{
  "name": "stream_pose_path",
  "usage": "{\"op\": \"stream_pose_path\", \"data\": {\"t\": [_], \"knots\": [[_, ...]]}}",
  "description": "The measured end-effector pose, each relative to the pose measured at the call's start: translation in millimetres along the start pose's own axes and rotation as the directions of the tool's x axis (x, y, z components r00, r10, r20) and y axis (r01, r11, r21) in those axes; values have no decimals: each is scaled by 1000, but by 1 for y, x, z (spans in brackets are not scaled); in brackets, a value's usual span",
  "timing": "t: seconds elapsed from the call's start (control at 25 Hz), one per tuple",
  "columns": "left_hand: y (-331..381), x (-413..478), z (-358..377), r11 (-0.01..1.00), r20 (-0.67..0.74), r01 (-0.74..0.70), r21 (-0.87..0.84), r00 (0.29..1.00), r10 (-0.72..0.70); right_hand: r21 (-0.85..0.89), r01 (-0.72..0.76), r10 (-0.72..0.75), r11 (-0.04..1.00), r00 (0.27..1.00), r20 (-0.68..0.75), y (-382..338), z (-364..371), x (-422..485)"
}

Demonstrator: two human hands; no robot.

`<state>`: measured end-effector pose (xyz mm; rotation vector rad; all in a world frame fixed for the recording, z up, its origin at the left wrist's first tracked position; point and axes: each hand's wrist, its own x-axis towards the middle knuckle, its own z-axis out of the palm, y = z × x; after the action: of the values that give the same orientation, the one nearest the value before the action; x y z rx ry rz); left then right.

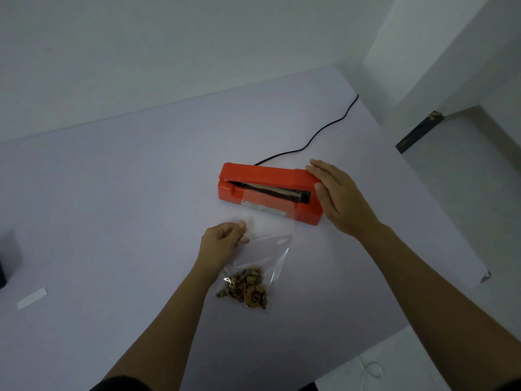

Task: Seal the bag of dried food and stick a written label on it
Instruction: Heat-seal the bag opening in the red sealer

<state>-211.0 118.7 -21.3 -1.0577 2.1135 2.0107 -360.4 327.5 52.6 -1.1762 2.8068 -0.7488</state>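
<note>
Lilac flat tabletop (127, 193) fills most of the frame. Centre right on it sits an orange-red plastic bar-type heat sealer (262, 173), with a black power cord (318, 134) running off to the upper right. The lid arm looks part-raised. — Obs.

Pouch position? Hands? — Tech.

Clear plastic pouch (270, 235) lies just below the sealer, its open mouth laid into the gap over the sealing strip and its bottom toward the lower centre. Right hand (335, 193): fingers straight, resting flat on the right end of the lid arm, gripping nothing. Left hand (222, 238): thumb and fingers pinch the pouch's left edge. Brown dried food pieces (248, 286) are bunched at the pouch's bottom, well apart from the sealer. Small white paper label strip (31, 298) lies at lower left, untouched. — Obs.

Judgement: the step in hand is the seal. Draw the mouth taut and square to the strip so no crease crosses it. Hold the food low, then press the arm down evenly along its length. Label comes after. — Tech.
</note>
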Motion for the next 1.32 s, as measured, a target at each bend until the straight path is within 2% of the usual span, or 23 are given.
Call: {"op": "stream_pose_path", "data": {"t": [0.4, 0.52, 0.68, 0.84, 1.32], "knots": [[-1, 1, 1, 1000, 12, 2, -2, 1000, -2, -52, -207, 213, 977, 965, 151, 6, 22, -10], [0, 1, 0, 1000, 18, -14, -2, 1000, 14, -118, -252, 270, 960, 947, 172, 6, 29, -9], [1, 0, 0, 1000, 23, -20, -2, 1000, 20, -217, -271, 307, 938, 940, 149, 3, 34, -9], [2, -2, 0, 1000, 18, -8, -14, 1000, 8, -270, -259, 316, 927, 929, 194, 1, 32, -7], [10, -5, -2, 1000, 36, 6, 19, 999, -6, -276, -273, 341, 922, 909, 238, -5, 27, -5]]}}
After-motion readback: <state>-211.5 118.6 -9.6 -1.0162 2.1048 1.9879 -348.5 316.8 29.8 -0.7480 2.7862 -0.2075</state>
